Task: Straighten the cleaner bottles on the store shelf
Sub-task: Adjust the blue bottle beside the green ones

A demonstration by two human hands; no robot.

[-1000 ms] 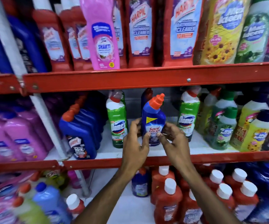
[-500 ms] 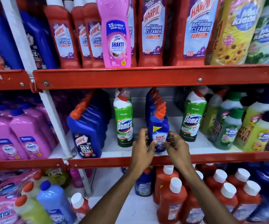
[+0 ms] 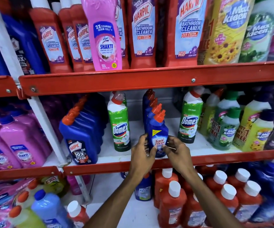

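A blue Sani Fresh bottle point(image 3: 159, 134) with an orange cap stands upright at the front of the middle shelf point(image 3: 215, 157), heading a row of like bottles behind it. My left hand point(image 3: 142, 151) grips its lower left side and my right hand point(image 3: 176, 149) grips its lower right side. A green Domex bottle point(image 3: 119, 124) stands to its left and another Domex bottle point(image 3: 190, 117) to its right, both apart from my hands. The bottle's base is hidden by my fingers.
Blue Harpic bottles point(image 3: 80, 134) sit in a row at the left of this shelf, Max Kleen bottles point(image 3: 226, 129) at the right. Red Harpic bottles and a pink Shakti bottle point(image 3: 105, 35) fill the shelf above. Red white-capped bottles point(image 3: 172, 204) stand below.
The Sani Fresh bottle, tilted and lifted before, now stands upright in line with the row behind it. Both hands have slid lower on its sides.
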